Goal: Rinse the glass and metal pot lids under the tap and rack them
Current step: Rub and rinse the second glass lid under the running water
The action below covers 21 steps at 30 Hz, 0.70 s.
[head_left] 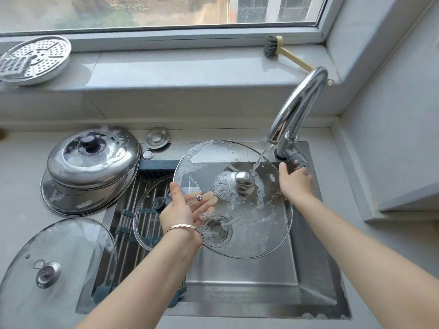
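My left hand (183, 210) pinches the soapy lid (237, 233) at its rim, thumb on top and fingers (209, 197) flat under the glass, holding it tilted over the sink (308, 281). Water from the tap (299, 103) falls on its knob (244, 182). My right hand (295, 181) curls its fingers around the lever (293, 159). A second glass lid (147, 224) lies on the rack (128, 210). A third glass lid (59, 257) and two stacked metal lids (92, 155) lie on the desk (19, 186).

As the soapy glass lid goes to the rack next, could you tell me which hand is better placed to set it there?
Left, most likely. The left hand holds the glass lid, and the rack lies on its side of the sink; the right hand grips the tap handle.
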Tool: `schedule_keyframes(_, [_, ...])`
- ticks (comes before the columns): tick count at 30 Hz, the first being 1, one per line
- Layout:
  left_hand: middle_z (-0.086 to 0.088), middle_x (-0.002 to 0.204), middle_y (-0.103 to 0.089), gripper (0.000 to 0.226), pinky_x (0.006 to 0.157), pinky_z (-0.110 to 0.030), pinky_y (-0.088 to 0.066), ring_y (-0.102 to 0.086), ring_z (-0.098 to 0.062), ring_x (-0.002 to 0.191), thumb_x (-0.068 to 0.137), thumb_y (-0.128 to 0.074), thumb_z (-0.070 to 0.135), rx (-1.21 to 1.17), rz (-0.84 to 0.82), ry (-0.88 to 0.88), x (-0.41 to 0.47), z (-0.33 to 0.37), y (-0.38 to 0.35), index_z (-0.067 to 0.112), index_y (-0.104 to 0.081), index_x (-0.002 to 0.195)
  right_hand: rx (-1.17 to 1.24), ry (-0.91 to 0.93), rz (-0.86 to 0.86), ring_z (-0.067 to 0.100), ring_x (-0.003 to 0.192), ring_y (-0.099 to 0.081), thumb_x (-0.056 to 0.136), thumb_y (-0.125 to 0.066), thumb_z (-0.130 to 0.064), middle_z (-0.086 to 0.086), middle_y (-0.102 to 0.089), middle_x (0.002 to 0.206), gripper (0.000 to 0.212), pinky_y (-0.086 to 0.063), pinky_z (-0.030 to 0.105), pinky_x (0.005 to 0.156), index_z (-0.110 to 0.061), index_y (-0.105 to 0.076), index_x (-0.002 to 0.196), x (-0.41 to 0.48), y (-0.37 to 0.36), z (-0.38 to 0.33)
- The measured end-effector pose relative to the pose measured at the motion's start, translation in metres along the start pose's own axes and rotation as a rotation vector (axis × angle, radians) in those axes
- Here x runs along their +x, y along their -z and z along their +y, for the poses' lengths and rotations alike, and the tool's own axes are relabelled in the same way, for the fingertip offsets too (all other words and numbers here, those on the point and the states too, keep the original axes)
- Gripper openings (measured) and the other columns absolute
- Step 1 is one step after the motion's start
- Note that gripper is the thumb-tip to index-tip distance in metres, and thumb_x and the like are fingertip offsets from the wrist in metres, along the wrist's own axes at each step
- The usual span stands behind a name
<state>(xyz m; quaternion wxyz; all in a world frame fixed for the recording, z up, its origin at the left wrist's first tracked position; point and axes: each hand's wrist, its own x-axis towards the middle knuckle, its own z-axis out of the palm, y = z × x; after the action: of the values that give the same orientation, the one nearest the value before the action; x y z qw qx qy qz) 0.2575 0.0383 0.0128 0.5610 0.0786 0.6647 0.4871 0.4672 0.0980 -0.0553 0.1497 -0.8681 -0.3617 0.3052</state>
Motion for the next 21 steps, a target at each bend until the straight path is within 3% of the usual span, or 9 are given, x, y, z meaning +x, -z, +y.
schedule_keyframes(2, [-0.004,0.055,-0.07,0.049,0.04,-0.017,-0.039,-0.068,-0.013,0.048,0.091,-0.036,0.055,-0.004,0.01,0.008,-0.001,0.0,-0.002,0.012,-0.05,0.07,-0.049,0.201,0.02,0.031,0.142,-0.016,0.095,-0.032,-0.047,0.021,-0.016,0.152,0.072,-0.015,0.04,0.116,0.001,-0.015,0.145,-0.035,-0.008,0.002])
schedule_keyframes(4, [-0.004,0.052,-0.069,0.05,0.039,-0.016,-0.038,-0.067,-0.013,0.045,0.091,-0.037,0.055,-0.016,0.016,0.017,-0.004,-0.002,-0.005,0.012,-0.05,0.069,-0.073,0.452,-0.072,0.021,0.146,0.004,0.093,-0.022,-0.052,0.012,0.004,0.157,0.074,0.002,0.033,0.119,-0.005,-0.004,0.148,-0.084,-0.019,0.006])
schedule_keyframes(6, [-0.004,0.05,-0.068,0.051,0.034,-0.012,-0.037,-0.066,-0.012,0.043,0.091,-0.038,0.054,-0.018,0.024,0.015,-0.006,-0.003,-0.007,0.011,-0.05,0.068,-0.138,0.64,-0.172,0.012,0.14,0.024,0.08,-0.006,-0.064,0.0,0.029,0.149,0.088,0.02,0.022,0.111,-0.008,0.014,0.145,-0.124,-0.03,0.011])
schedule_keyframes(8, [-0.003,0.05,-0.068,0.051,0.035,-0.012,-0.038,-0.066,-0.012,0.044,0.091,-0.038,0.054,-0.01,0.033,0.009,-0.007,-0.003,-0.007,0.01,-0.051,0.07,-0.189,0.692,-0.215,0.008,0.135,0.033,0.071,0.001,-0.069,-0.002,0.037,0.142,0.096,0.026,0.019,0.106,-0.007,0.022,0.142,-0.132,-0.035,0.014])
schedule_keyframes(12, [-0.002,0.049,-0.068,0.05,0.036,-0.013,-0.036,-0.066,-0.011,0.044,0.091,-0.036,0.056,-0.031,0.042,0.0,-0.004,0.001,0.002,0.011,-0.05,0.073,-0.176,0.505,-0.208,0.015,0.141,0.023,0.081,-0.004,-0.064,0.008,0.025,0.153,0.087,0.01,0.032,0.118,-0.008,0.017,0.144,-0.112,-0.025,0.012])
schedule_keyframes(13, [-0.001,0.05,-0.068,0.051,0.037,-0.013,-0.036,-0.066,-0.01,0.045,0.091,-0.035,0.057,-0.031,0.033,-0.002,-0.005,0.001,0.002,0.011,-0.052,0.074,-0.202,0.542,-0.196,0.017,0.141,0.025,0.081,0.0,-0.065,0.009,0.026,0.152,0.087,0.01,0.033,0.118,-0.008,0.019,0.143,-0.118,-0.025,0.011])
schedule_keyframes(15, [0.0,0.052,-0.069,0.053,0.04,-0.015,-0.04,-0.067,-0.01,0.046,0.091,-0.034,0.057,-0.029,0.02,-0.006,-0.006,0.001,0.002,0.011,-0.055,0.075,-0.237,0.755,-0.153,0.019,0.14,0.026,0.082,0.005,-0.069,0.013,0.025,0.15,0.088,0.012,0.034,0.116,-0.006,0.015,0.143,-0.139,-0.033,0.012])
schedule_keyframes(18, [-0.002,0.051,-0.069,0.051,0.039,-0.014,-0.043,-0.066,-0.011,0.044,0.092,-0.033,0.054,-0.054,0.012,-0.006,-0.008,0.001,0.001,0.012,-0.051,0.071,-0.248,0.944,-0.034,0.025,0.142,0.002,0.094,-0.008,-0.056,0.02,-0.008,0.153,0.076,0.003,0.033,0.113,0.0,-0.014,0.145,-0.149,-0.035,0.02])
schedule_keyframes(21, [-0.001,0.047,-0.067,0.05,0.037,-0.014,-0.044,-0.064,-0.01,0.041,0.092,-0.035,0.054,-0.061,0.036,-0.005,-0.008,0.0,-0.001,0.012,-0.051,0.069,-0.282,1.192,-0.12,0.023,0.141,-0.018,0.098,-0.016,-0.043,0.016,-0.026,0.15,0.061,-0.01,0.034,0.116,-0.002,-0.029,0.14,-0.146,-0.028,0.018])
